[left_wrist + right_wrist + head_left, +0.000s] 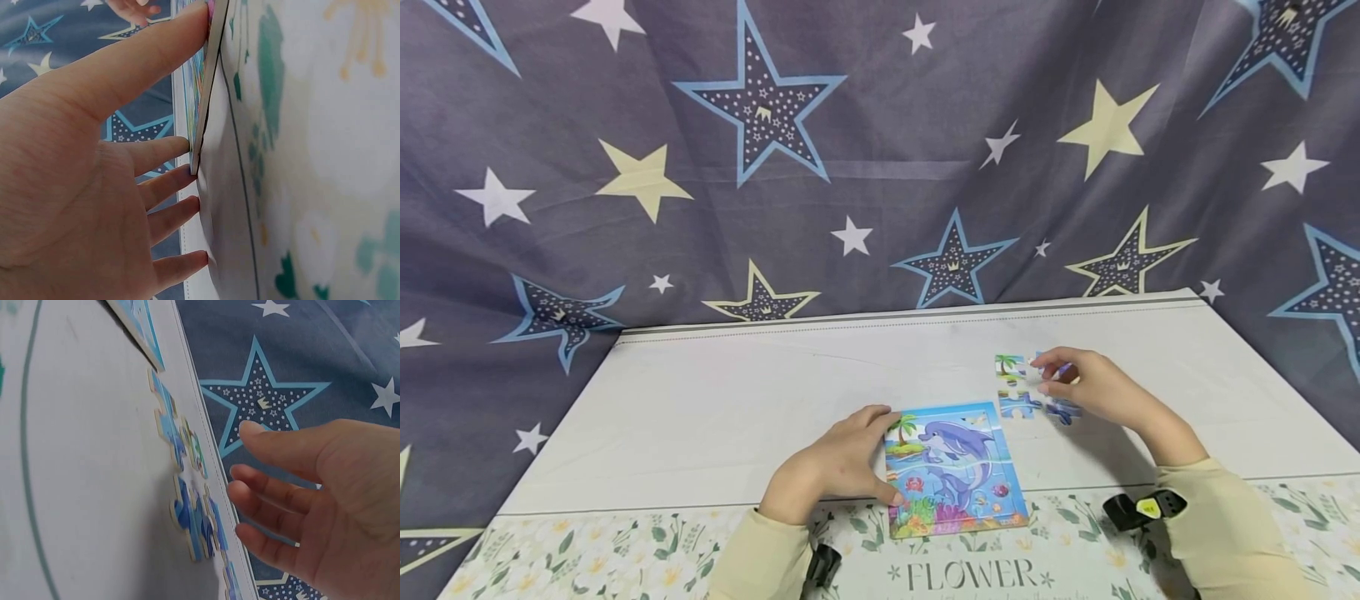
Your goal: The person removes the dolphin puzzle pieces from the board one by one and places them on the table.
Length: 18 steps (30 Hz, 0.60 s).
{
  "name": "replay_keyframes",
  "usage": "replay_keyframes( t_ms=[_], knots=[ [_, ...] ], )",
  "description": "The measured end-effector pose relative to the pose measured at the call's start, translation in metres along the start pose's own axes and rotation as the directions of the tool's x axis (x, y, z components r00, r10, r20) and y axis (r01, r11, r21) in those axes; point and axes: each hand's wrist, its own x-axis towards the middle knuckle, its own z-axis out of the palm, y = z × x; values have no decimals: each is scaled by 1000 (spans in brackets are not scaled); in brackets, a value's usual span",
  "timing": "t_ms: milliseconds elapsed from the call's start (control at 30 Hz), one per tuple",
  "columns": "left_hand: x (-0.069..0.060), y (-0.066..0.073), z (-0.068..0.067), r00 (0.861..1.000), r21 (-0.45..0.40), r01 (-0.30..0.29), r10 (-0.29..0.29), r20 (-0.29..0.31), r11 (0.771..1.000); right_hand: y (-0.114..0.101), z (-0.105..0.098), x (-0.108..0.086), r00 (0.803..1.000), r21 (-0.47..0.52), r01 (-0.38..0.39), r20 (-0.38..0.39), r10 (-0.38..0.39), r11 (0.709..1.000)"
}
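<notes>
A dolphin jigsaw puzzle in a blue-bordered tray lies flat at the front middle of the table. My left hand is at the tray's left side, its thumb on the lower left edge and its fingers extended near the upper left corner. Seen from the left wrist, the thumb lies over the thin board edge. Right of the tray are several loose puzzle pieces, one with a palm tree. Above them hovers my right hand, fingers loosely bent and thumb apart, holding nothing.
Under everything is a white table cover with a floral front band and the word FLOWER. A dark star-patterned cloth hangs behind the table. Straps with small black devices are on the wrists.
</notes>
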Motion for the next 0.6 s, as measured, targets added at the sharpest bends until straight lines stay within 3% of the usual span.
replay_keyframes(
  t_ms=[167, 600],
  knots=[
    [1, -1, 1, 1000, 4, 1, -1, 2, 1000, -6, 3, 0, 997, 45, 43, 57, -46, 998],
    [2, -2, 0, 1000, 11, 7, -7, 11, 1000, -26, 18, 2, 981, 31, 145, 128, -148, 989]
  ],
)
